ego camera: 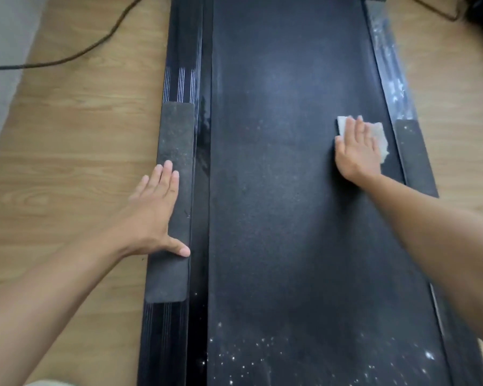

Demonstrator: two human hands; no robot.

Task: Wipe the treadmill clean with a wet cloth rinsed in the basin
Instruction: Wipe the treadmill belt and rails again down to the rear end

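The treadmill's black running belt (285,190) fills the middle of the view, dusty, with white specks near its close end. My right hand (357,151) lies flat with straight fingers on a white cloth (379,137), pressing it onto the belt's right side. My left hand (154,213) rests flat on the grey grip pad (176,129) of the left side rail, fingers straight and thumb spread. No basin is in view.
A wooden floor (76,140) lies on both sides of the treadmill. A dark cable (76,54) runs across the floor at the far left. The right side rail (391,68) shows white smears, with a grip pad (413,151) beside the cloth.
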